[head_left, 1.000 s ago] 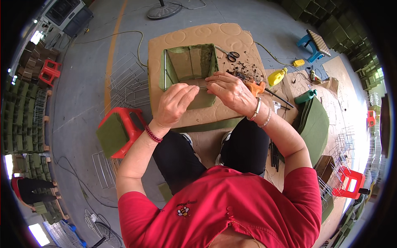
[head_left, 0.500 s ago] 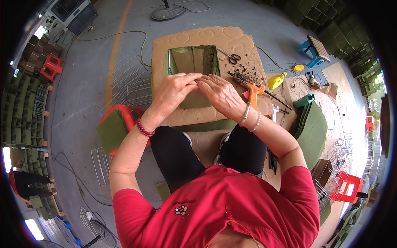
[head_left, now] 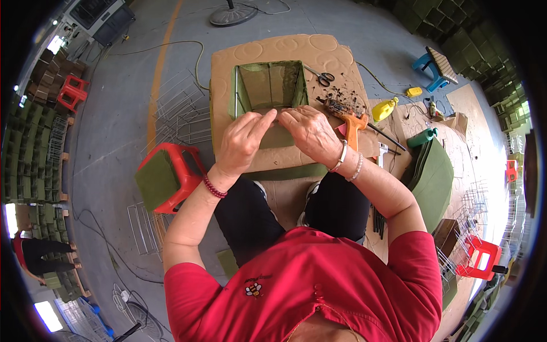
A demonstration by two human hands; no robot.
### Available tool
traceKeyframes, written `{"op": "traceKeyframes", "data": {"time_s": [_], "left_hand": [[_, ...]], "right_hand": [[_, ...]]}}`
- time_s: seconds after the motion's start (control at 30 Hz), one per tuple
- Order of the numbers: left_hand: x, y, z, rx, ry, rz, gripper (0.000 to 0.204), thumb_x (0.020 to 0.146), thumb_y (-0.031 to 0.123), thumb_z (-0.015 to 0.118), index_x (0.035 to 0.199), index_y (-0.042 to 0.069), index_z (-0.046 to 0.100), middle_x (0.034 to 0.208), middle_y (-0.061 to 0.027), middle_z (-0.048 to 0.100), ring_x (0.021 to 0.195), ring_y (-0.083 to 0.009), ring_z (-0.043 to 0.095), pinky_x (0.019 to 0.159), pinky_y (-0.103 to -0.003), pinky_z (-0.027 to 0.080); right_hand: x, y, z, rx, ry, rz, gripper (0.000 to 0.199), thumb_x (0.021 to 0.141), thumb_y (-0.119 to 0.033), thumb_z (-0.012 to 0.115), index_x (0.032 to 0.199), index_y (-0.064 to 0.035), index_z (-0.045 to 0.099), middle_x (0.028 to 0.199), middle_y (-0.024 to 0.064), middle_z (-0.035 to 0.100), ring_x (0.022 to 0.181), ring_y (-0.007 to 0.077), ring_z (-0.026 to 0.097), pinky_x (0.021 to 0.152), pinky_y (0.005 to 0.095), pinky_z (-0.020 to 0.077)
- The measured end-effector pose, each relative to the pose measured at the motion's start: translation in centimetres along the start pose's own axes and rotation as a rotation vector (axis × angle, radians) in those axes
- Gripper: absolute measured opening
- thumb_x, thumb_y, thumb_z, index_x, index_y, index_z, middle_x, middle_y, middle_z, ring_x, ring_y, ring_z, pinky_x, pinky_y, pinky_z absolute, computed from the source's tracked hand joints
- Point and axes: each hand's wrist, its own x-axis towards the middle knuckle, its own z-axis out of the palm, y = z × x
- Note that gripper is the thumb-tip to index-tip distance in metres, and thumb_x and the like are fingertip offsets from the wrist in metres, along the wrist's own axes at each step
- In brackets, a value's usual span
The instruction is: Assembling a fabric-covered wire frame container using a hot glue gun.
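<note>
A green fabric box (head_left: 244, 88) with metal wire showing along its edges stands open on a cardboard-topped work surface (head_left: 245, 54). Over the box's near side, my left hand (head_left: 245, 139) has its fingers pressed together in a pinch. My right hand (head_left: 309, 132) is bent the same way just beside it, fingertips facing the left ones across a small gap. Whatever the fingertips may hold is too small or hidden to make out. Right of my right hand lies an orange glue gun (head_left: 354, 126), its front end among dark glue scraps (head_left: 342, 104).
Scissors (head_left: 326, 79) rest on the cardboard's far right. Further right are a yellow bottle (head_left: 385, 109), a green bottle (head_left: 421, 137) and stacked green panels (head_left: 434, 182). A red stool (head_left: 181, 176) bearing a green piece stands left, near wire frames (head_left: 185, 117). Another person (head_left: 43, 256) is far left.
My hands have drawn slightly apart and nearer to me; the fingertips that overlapped now face each other across a gap. The box and tools keep their places.
</note>
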Motion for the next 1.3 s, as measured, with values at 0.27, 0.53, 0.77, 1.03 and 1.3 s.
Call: {"op": "traceKeyframes", "data": {"time_s": [0.27, 0.53, 0.77, 1.03, 1.3], "left_hand": [[4.3, -1.1, -2.4, -0.311, -0.401, -0.300, 0.029, 0.084, 0.007, 0.069, 0.113, -0.001, 0.066, 0.087, -0.0158, 0.071, 0.077, -0.0260, 0.070, 0.069, -0.034, 0.054], [1.5, 0.4, -3.0, -0.282, 0.080, -0.282, 0.027, 0.088, 0.000, 0.066, 0.114, -0.002, 0.067, 0.096, -0.0131, 0.073, 0.082, -0.0236, 0.072, 0.073, -0.031, 0.056], [0.0, 0.6, -0.3, -0.051, 0.093, -0.057, 0.044, 0.077, -0.007, 0.071, 0.120, 0.000, 0.063, 0.096, -0.0105, 0.070, 0.089, -0.0247, 0.069, 0.074, -0.034, 0.058], [0.9, -0.1, -0.8, -0.104, -0.084, -0.146, 0.048, 0.074, -0.008, 0.073, 0.121, 0.002, 0.065, 0.085, -0.0120, 0.069, 0.076, -0.0242, 0.067, 0.066, -0.034, 0.055], [1.1, -0.2, -0.9, -0.097, -0.140, -0.218, 0.048, 0.076, -0.007, 0.073, 0.123, 0.002, 0.064, 0.092, -0.0136, 0.071, 0.082, -0.0275, 0.070, 0.069, -0.036, 0.057]], "right_hand": [[0.3, 1.6, -0.8, 0.017, -0.159, -0.067, 0.011, 0.079, -0.006, 0.058, 0.090, -0.0020, 0.055, 0.080, 0.0117, 0.061, 0.076, 0.0303, 0.063, 0.075, 0.0394, 0.0494], [-0.6, -0.3, -1.0, -0.018, -0.008, -0.134, 0.038, 0.083, -0.011, 0.058, 0.118, 0.0038, 0.057, 0.123, 0.0191, 0.063, 0.118, 0.0331, 0.060, 0.104, 0.0423, 0.0465], [-0.1, -0.8, 1.2, -0.065, 0.056, -0.128, 0.039, 0.080, -0.008, 0.057, 0.116, 0.0068, 0.057, 0.117, 0.0196, 0.064, 0.113, 0.0328, 0.062, 0.103, 0.0434, 0.0463], [0.6, -0.6, 0.8, 0.137, -0.004, 0.032, 0.026, 0.078, -0.003, 0.056, 0.103, 0.0027, 0.061, 0.099, 0.0195, 0.068, 0.096, 0.0346, 0.066, 0.085, 0.0421, 0.0513], [2.0, 0.7, -2.2, 0.422, -0.185, 0.293, 0.018, 0.095, -0.009, 0.057, 0.109, -0.0003, 0.067, 0.093, 0.0217, 0.069, 0.089, 0.0394, 0.066, 0.081, 0.0417, 0.0545]]}}
